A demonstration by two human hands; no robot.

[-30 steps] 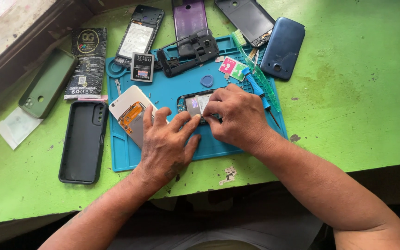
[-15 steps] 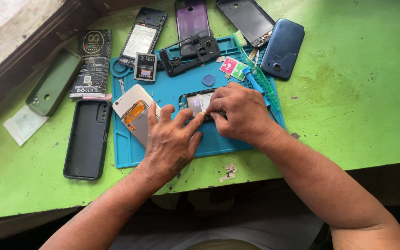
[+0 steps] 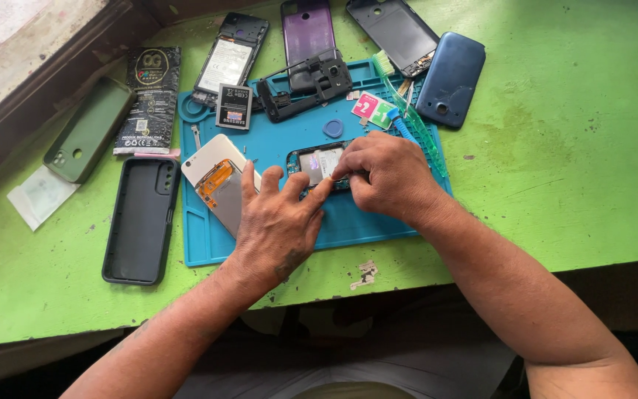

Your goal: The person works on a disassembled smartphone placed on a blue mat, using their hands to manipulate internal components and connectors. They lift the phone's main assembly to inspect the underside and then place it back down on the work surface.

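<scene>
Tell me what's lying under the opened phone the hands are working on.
The opened phone lies on the blue repair mat, which rests on the green table. The right hand and left hand hide its lower part.

matt blue rubbery mat, scuffed green painted table, glossy purple phone back

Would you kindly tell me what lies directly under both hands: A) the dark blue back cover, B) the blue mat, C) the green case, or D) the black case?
B: the left hand and right hand work on an opened phone lying on the blue mat.
</scene>
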